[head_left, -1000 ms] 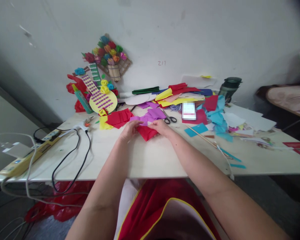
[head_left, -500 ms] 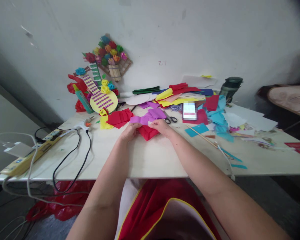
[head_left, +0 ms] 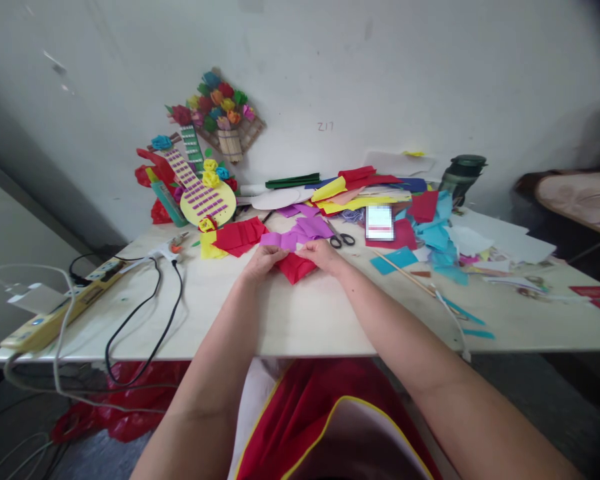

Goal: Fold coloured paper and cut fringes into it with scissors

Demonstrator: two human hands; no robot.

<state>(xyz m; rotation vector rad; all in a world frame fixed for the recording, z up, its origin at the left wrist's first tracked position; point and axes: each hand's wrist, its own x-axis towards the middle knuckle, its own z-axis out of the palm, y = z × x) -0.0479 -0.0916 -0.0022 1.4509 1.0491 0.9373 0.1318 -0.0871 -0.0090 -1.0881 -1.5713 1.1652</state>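
Between my two hands is a piece of red crepe paper (head_left: 295, 268), its lower corner pointing toward me. My left hand (head_left: 264, 260) pinches its upper left edge, with the fingers closed. On the upper right edge, my right hand (head_left: 320, 255) pinches the same paper between thumb and fingers. Just behind lie purple paper pieces (head_left: 310, 229). More red paper (head_left: 241, 236) and a bit of yellow paper (head_left: 211, 247) rest to the left. Black-handled scissors (head_left: 342, 240) lie just beyond my right hand.
A glue gun (head_left: 163, 252) and a power strip (head_left: 63, 310) with cables sit on the left. Paper flower crafts (head_left: 207, 200) lean on the wall. A phone (head_left: 379, 222), a stick (head_left: 405, 272), blue scraps (head_left: 393, 261) and a dark bottle (head_left: 461, 175) are on the right.
The red paper's lower corner has dropped slightly toward me, and my left fingers have shifted a little toward my right hand. Both hands keep their pinch.
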